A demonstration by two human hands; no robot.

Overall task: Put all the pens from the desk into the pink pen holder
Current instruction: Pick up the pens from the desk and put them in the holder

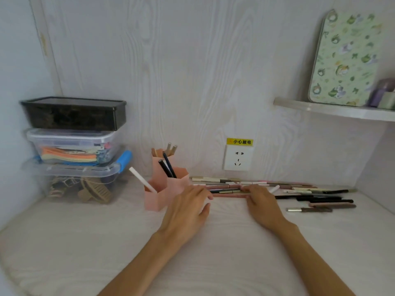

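Many pens [277, 189] left on desk; pick-up step.
Pink pen [230, 195] touched by right hand [261, 202] fingertips; left hand [188, 208] fingers loosely spread; pinch needed next.

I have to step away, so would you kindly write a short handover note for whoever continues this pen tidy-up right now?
Left hand: open, resting on the desk beside the pink pen holder, holding nothing.
Right hand: fingers on the pens near the wall; whether it grips one cannot be told.
Done: the holder already has a white pen in the front cell, two dark pens in the right cell and a few in the tall back cell.
Left: many pens lie loose in a row below the wall socket and to its right. All need to go into the holder.
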